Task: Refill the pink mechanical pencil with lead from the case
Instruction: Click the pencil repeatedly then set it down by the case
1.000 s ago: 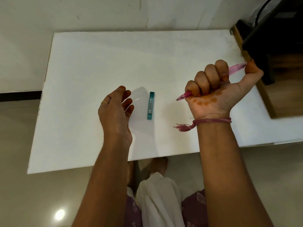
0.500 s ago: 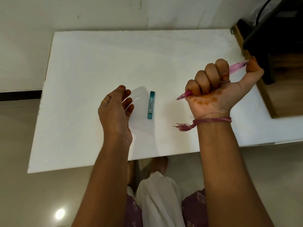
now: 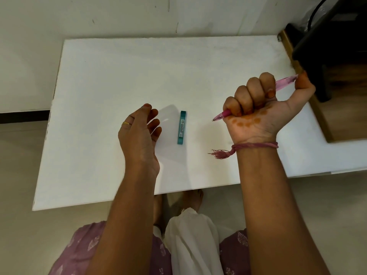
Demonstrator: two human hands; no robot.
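Note:
My right hand (image 3: 258, 108) is closed in a fist around the pink mechanical pencil (image 3: 284, 83), held above the right part of the white table (image 3: 119, 72). The thumb presses on the pencil's back end and its tip points left and down toward the table. The teal lead case (image 3: 182, 127) lies flat on the table between my hands, lengthwise away from me. My left hand (image 3: 141, 133) rests on its edge just left of the case, fingers loosely curled and apart, holding nothing and not touching the case.
A wooden surface (image 3: 341, 108) with a black object (image 3: 327, 46) on it adjoins the table's right side. A white wall runs behind the table. My knees and feet show below the table's near edge.

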